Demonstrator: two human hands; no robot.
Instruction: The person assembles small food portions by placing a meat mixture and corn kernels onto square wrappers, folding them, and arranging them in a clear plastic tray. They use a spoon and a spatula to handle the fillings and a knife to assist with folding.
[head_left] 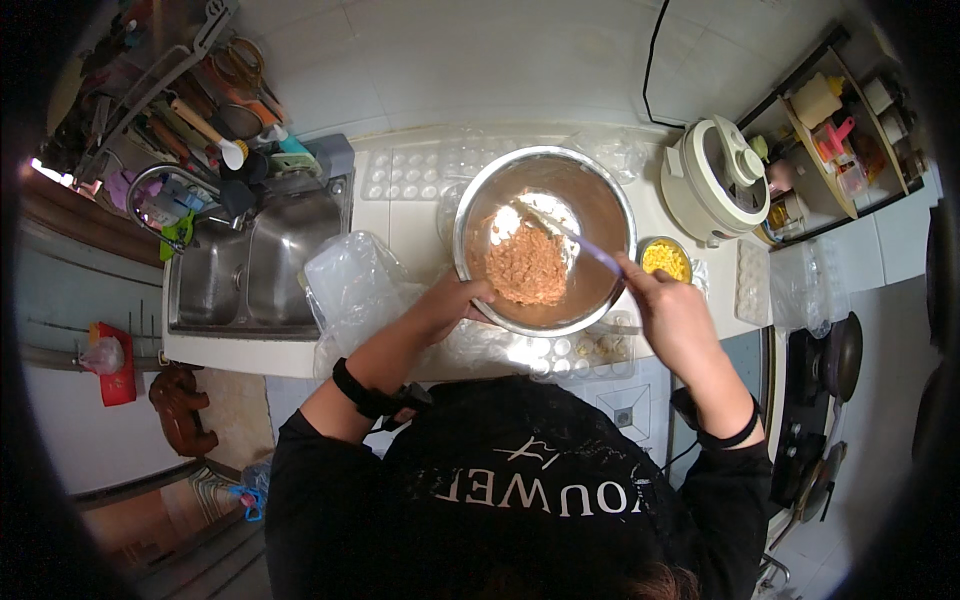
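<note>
A large stainless steel bowl stands on the counter in front of me, tipped slightly toward me. Pinkish-brown minced filling lies in a heap at its bottom. My left hand is closed on the near-left rim, thumb over the edge. In my right hand, at the near-right rim, is a purple-handled utensil. Its pale end reaches into the bowl above the filling, and its exact kind is unclear. Close by my right hand sits a small metal bowl of yellow corn kernels.
Left of the bowl are a clear plastic bag and a double steel sink. Clear molded trays lie behind, in front and at the right. A white electric cooker stands at the back right.
</note>
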